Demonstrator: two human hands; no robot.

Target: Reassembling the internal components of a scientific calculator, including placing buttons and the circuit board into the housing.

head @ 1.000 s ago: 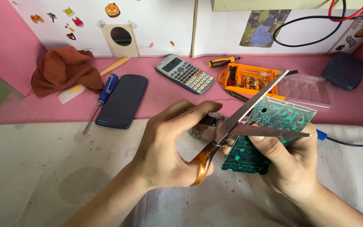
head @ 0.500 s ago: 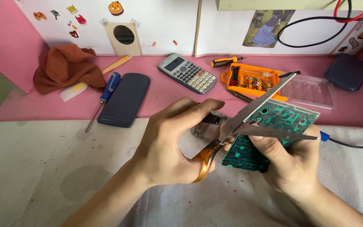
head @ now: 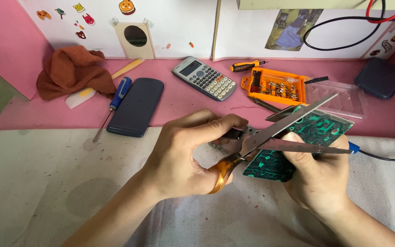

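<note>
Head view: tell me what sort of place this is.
Probably a home hobby desk used for small electronics repair. A green circuit board is held in the right hand while the left hand works scissors. An orange screwdriver bit set lies behind, and cartoon stickers dot the wall.

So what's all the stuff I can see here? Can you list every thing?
scissors: 1, silver blades open, orange handle, in the left hand
circuit board: 1, green, in the right hand, between the blades
calculator: 1, grey, back middle of the pink desk
dark cover: 1, navy, left of the calculator
screwdriver: 1, blue handle, beside the cover
small screwdriver: 1, orange and black, behind the bit box
bit box: 1, orange, back right
clear lid: 1, right of the bit box
cloth: 1, brown, back left
dark pad: 1, far right
left hand: 1, on the scissors
right hand: 1, holding the board
</note>
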